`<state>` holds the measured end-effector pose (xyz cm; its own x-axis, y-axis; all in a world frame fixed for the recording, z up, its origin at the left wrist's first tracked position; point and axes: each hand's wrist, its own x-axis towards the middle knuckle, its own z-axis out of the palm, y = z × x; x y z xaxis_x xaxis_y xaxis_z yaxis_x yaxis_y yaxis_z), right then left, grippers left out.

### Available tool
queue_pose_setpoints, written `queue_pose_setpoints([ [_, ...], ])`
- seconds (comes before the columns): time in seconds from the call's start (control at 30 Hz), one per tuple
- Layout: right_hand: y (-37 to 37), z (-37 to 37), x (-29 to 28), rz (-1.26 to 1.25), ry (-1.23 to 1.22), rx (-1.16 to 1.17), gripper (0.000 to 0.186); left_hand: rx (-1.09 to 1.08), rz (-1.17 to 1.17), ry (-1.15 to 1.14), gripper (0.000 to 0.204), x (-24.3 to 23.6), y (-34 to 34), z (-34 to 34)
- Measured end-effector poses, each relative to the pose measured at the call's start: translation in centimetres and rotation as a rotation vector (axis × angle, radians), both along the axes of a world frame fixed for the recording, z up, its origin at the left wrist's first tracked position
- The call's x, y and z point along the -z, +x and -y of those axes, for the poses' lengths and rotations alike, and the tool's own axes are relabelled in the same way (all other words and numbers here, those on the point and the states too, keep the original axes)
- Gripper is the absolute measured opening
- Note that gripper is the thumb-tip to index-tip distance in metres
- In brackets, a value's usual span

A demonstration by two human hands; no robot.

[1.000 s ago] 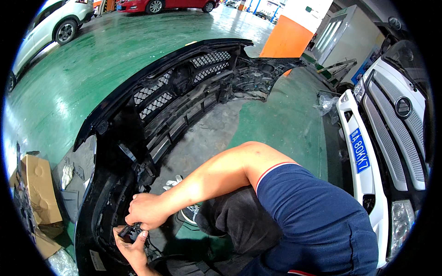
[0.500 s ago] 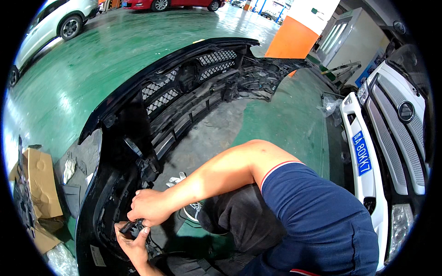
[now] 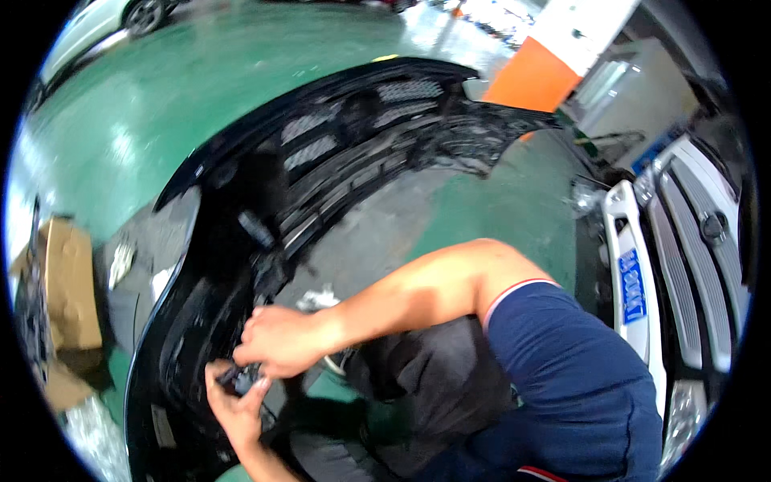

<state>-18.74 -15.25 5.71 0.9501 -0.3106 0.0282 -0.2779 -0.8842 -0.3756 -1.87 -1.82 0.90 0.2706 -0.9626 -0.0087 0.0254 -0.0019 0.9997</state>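
Observation:
A large black car bumper (image 3: 217,189) lies with its inner side toward me, curving from the lower left to the far right. At its near left end, my left hand (image 3: 238,408) has its thumb and fingers closed round a small dark part (image 3: 242,380), whose kind is blurred. My right hand (image 3: 281,341) is just above and right of it, knuckles up, fingers curled in a pinch over the same spot. Whatever the right fingertips hold is hidden. Mesh grille panels (image 3: 309,151) show along the bumper's middle.
A white car front (image 3: 634,297) stands close on my right. To the left are an opened cardboard box (image 3: 72,285), clear plastic wrap (image 3: 95,434) and a white glove (image 3: 121,263). An orange and white pillar (image 3: 534,72) rises beyond the bumper's far end. Another white car (image 3: 84,32) is parked far left.
My view has shifted and blurred, so the bumper sits slightly farther right. Both hands stay together at its near end; the right hand has moved up a little from the left.

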Motion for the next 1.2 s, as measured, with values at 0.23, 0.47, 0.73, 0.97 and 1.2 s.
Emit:
queue_pose_setpoints([
  [0.23,-2.0,-1.0,-0.8,0.118,-0.011,0.028,0.027,0.072,0.067,0.001,0.055,0.2,0.0,0.1],
  [0.47,-2.6,-2.1,-3.0,0.067,-0.046,0.031,0.032,0.095,-0.151,-0.122,0.049,0.0,-1.1,-0.7],
  [0.73,-2.8,-1.8,-3.4,0.048,-0.043,0.016,0.033,0.077,-0.153,-0.127,0.048,-0.2,-1.4,-0.6],
  [0.97,-2.4,-2.0,-3.3,0.062,-0.026,0.020,0.032,0.066,-0.175,-0.103,0.054,-0.6,-1.1,-0.9],
  [1.2,-2.4,-2.0,-3.4,0.059,-0.036,0.009,0.033,0.069,-0.189,-0.107,0.047,-1.0,-1.3,-1.0],
])
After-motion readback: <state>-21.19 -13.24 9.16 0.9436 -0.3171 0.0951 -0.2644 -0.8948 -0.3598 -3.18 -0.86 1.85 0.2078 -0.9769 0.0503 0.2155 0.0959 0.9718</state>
